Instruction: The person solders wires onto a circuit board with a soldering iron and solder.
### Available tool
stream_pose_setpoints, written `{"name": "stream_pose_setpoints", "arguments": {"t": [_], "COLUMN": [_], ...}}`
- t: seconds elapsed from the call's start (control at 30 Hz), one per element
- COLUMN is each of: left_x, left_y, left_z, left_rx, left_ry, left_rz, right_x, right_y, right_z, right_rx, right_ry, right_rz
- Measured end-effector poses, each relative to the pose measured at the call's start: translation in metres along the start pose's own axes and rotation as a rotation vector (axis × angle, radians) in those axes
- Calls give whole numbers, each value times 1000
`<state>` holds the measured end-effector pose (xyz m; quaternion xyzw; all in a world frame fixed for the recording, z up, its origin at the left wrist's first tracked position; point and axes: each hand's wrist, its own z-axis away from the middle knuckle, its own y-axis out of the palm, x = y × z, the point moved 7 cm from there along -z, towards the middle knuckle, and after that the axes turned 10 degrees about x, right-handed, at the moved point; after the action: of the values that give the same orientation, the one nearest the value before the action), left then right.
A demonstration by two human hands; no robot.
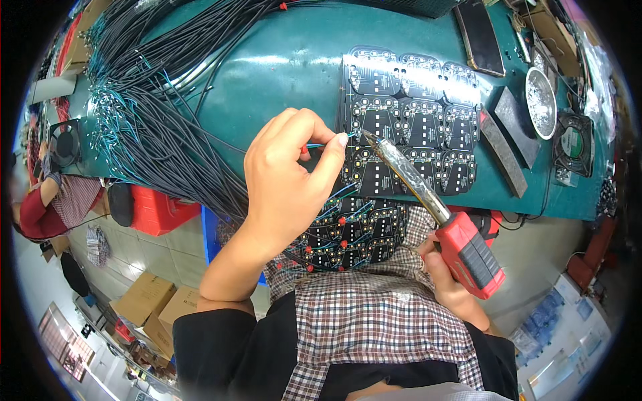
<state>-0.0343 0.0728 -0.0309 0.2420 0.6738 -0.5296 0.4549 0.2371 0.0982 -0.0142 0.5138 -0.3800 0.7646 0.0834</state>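
Observation:
My left hand (284, 170) is closed in a pinch on a thin blue wire (314, 146), its end held over the left side of a black circuit board panel (418, 134). A bit of red shows beneath the fingers. My right hand (451, 287) grips a red and black soldering iron (471, 254) by its handle. The iron's tip points up and left, close to the wire end; whether they touch cannot be made out. The panel is divided into several boards and lies on the green table. More boards (374, 234), with blue wires and red pieces attached, rest below the table edge near my lap.
Black cables (154, 127) with stripped blue ends cover the table's left. Right of the panel are dark metal bars (505, 154), a round metal bowl (540, 103), a small fan (573, 144) and a phone-like slab (480, 37). Another person (50, 207) sits at the far left.

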Motion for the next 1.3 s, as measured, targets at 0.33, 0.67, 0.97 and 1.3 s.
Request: {"name": "stream_pose_setpoints", "arguments": {"t": [0.33, 0.67, 0.97, 1.3], "left_x": [-3, -6, -8, -8], "left_y": [-2, -1, -3, -1], "left_z": [-4, -4, -4, -1], "left_rx": [-88, -97, -97, -39], "left_ry": [39, 47, 64, 149], "left_rz": [-65, -112, -134, -201], "right_x": [0, -6, -6, -10], "right_y": [5, 8, 5, 2], "right_z": [-7, -8, -2, 2], "right_rx": [18, 46, 31, -34], "right_ry": [-50, 27, 113, 134], "right_rz": [51, -6, -120, -230]}}
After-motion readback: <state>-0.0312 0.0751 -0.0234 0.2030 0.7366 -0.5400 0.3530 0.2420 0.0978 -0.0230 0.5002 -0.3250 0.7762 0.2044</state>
